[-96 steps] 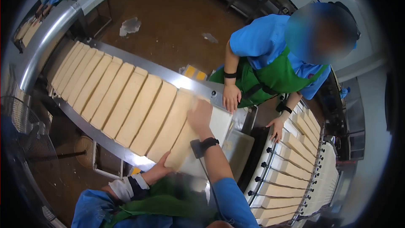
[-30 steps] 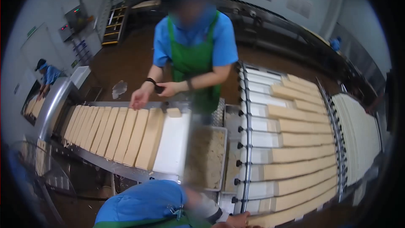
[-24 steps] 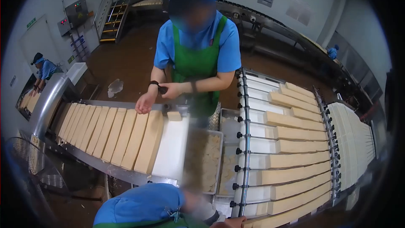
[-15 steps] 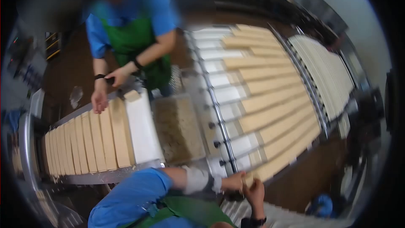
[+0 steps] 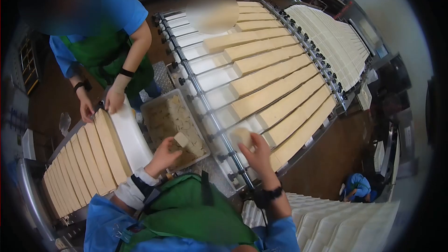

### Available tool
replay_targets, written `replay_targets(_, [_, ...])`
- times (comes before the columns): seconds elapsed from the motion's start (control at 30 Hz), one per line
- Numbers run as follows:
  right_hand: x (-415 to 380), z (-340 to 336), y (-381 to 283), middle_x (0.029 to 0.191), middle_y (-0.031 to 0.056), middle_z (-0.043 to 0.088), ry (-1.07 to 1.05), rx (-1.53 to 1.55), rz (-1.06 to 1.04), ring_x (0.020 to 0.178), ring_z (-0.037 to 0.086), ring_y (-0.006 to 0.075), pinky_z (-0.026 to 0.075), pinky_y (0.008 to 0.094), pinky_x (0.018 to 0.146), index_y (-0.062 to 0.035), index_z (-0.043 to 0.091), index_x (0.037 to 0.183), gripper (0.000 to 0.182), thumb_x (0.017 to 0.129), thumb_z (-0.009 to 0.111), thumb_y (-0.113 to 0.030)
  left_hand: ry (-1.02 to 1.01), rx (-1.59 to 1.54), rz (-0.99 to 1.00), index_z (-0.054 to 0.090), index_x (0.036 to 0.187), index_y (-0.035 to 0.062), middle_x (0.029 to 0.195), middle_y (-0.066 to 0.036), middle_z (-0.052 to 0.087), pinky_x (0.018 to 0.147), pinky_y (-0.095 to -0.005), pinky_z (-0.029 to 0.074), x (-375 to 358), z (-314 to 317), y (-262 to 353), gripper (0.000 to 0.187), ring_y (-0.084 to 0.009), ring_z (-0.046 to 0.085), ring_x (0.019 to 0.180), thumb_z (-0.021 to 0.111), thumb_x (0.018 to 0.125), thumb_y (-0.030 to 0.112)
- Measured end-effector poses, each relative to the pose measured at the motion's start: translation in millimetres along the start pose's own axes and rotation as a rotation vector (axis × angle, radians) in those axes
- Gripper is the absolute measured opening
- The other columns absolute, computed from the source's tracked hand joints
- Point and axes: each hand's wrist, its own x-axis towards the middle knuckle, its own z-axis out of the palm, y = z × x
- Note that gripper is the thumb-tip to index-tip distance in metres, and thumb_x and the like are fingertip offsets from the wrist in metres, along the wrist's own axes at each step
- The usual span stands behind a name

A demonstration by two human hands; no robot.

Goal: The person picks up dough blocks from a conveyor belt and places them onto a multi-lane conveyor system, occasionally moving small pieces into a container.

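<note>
My left hand [image 5: 165, 155] is over the bin with its fingers apart. A small pale beige piece [image 5: 181, 139] shows right at its fingertips, overlapping the bin [image 5: 206, 145] of similar scraps. At the near end of the slatted table, my right hand [image 5: 257, 155] has its thumb and fingers around a pale block [image 5: 241, 136], above the white lane between the rail and the beige strips. Long beige strips [image 5: 275, 108] lie side by side on that table.
A co-worker in a green apron [image 5: 100, 53] has both hands on a strip [image 5: 111, 142] on the left conveyor. A metal rail with knobs [image 5: 205, 95] runs along the table. Ribbed white sheets [image 5: 322, 221] are at lower right. Another person [image 5: 358, 187] crouches farther off.
My hands, together at the table's near corner before, are now apart: the left over the bin, the right above the lane. The co-worker's hands have moved onto a strip. The view has shifted.
</note>
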Motion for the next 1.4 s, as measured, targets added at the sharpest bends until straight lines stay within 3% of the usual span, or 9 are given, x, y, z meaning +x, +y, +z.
replay_targets(0.13, [59.6, 74.7, 6.8, 0.099, 0.0239, 0.065, 0.032, -0.321, -0.124, 0.097, 0.062, 0.0406, 0.050, 0.0483, 0.085, 0.0046, 0.061, 0.113, 0.050, 0.082, 0.073, -0.033, 0.023, -0.152, -0.032, 0.047, 0.136, 0.0018, 0.129, -0.019, 0.057, 0.098, -0.0385, 0.048, -22.8, 1.6, -28.8, 0.066, -0.0302, 0.055, 0.122, 0.076, 0.080, 0.020])
replay_targets(0.33, [91.0, 114.5, 19.0, 0.100, 0.0216, 0.060, -0.141, -0.545, 0.084, 0.102, 0.058, 0.0398, 0.048, 0.0500, 0.087, 0.0067, 0.054, 0.125, 0.058, 0.079, 0.072, -0.024, 0.143, -0.280, -0.074, 0.048, 0.134, 0.0042, 0.128, -0.013, 0.056, 0.095, -0.0352, 0.050, -61.0, -21.7, -28.4, 0.059, -0.0245, 0.054, 0.119, 0.075, 0.082, 0.011])
replay_targets(0.53, [103.5, 126.0, 20.4, 0.150, 0.0256, 0.034, 0.022, -0.791, 0.138, 0.142, 0.028, 0.0422, 0.019, 0.0624, 0.114, 0.0056, 0.020, 0.152, 0.112, 0.070, 0.080, -0.040, 0.245, -0.276, -0.128, 0.050, 0.132, 0.0055, 0.123, -0.009, 0.057, 0.093, -0.0340, 0.050, -86.7, -34.3, -38.9, 0.055, -0.0218, 0.055, 0.118, 0.076, 0.083, 0.010])
replay_targets(0.63, [113.9, 109.3, 15.4, 0.159, 0.0285, 0.019, -0.111, -0.814, 0.351, 0.150, 0.014, 0.0408, 0.005, 0.0649, 0.117, 0.0069, 0.013, 0.154, 0.112, 0.078, 0.072, -0.050, 0.281, -0.384, -0.078, 0.051, 0.130, 0.0058, 0.118, -0.008, 0.058, 0.090, -0.0323, 0.051, -99.5, -37.8, -47.8, 0.053, -0.0190, 0.057, 0.111, 0.075, 0.083, 0.008])
replay_targets(0.8, [115.3, 112.9, 2.7, 0.162, 0.0223, 0.017, -0.173, -0.878, 0.299, 0.150, 0.013, 0.0407, 0.008, 0.0712, 0.113, 0.0029, 0.010, 0.155, 0.123, 0.070, 0.081, -0.051, 0.533, -0.419, -0.105, 0.053, 0.128, 0.0080, 0.102, -0.005, 0.058, 0.079, -0.0278, 0.052, -129.4, -53.3, -56.0, 0.051, -0.0144, 0.059, 0.092, 0.073, 0.081, 0.005])
replay_targets(1.0, [95.9, 130.8, -100.1, 0.138, 0.0249, 0.042, 0.247, -0.328, -0.432, 0.131, 0.037, 0.0417, 0.026, 0.0579, 0.109, -0.0002, 0.038, 0.144, 0.079, 0.075, 0.072, -0.017, 0.876, -0.769, -0.491, 0.043, 0.138, 0.0082, 0.089, -0.004, 0.049, 0.068, -0.0257, 0.048, -155.8, -60.9, -99.7, 0.068, -0.0122, 0.052, 0.077, 0.069, 0.076, -0.002])
replay_targets(1.17, [38.6, 191.2, -232.8, 0.126, 0.0241, 0.051, -0.293, 0.009, -0.833, 0.120, 0.047, 0.0435, 0.037, 0.0518, 0.103, 0.0020, 0.051, 0.128, 0.061, 0.074, 0.075, -0.014, 1.048, -0.802, -0.415, 0.025, 0.151, 0.0072, 0.098, -0.012, 0.061, 0.070, -0.0298, 0.050, -161.3, -58.6, -175.0, 0.087, -0.0178, 0.060, 0.084, 0.066, 0.075, -0.006])
replay_targets(1.3, [-5.7, 308.6, -284.0, 0.122, 0.0247, 0.055, -0.798, 0.237, -0.967, 0.118, 0.050, 0.0421, 0.040, 0.0473, 0.104, 0.0042, 0.055, 0.120, 0.048, 0.078, 0.070, -0.014, 0.877, -1.012, -0.412, 0.019, 0.154, 0.0071, 0.121, -0.018, 0.057, 0.076, -0.0298, 0.051, -164.6, -91.3, -159.0, 0.091, -0.0189, 0.061, 0.098, 0.063, 0.076, -0.007])
replay_targets(1.4, [-14.9, 414.5, -299.8, 0.131, 0.0267, 0.052, -0.857, 0.030, -0.979, 0.125, 0.047, 0.0407, 0.037, 0.0465, 0.109, 0.0068, 0.052, 0.128, 0.055, 0.082, 0.069, -0.018, 0.737, -1.101, -0.385, 0.019, 0.155, 0.0079, 0.124, -0.016, 0.055, 0.076, -0.0287, 0.050, -170.3, -110.0, -157.1, 0.089, -0.0168, 0.058, 0.096, 0.062, 0.078, -0.005])
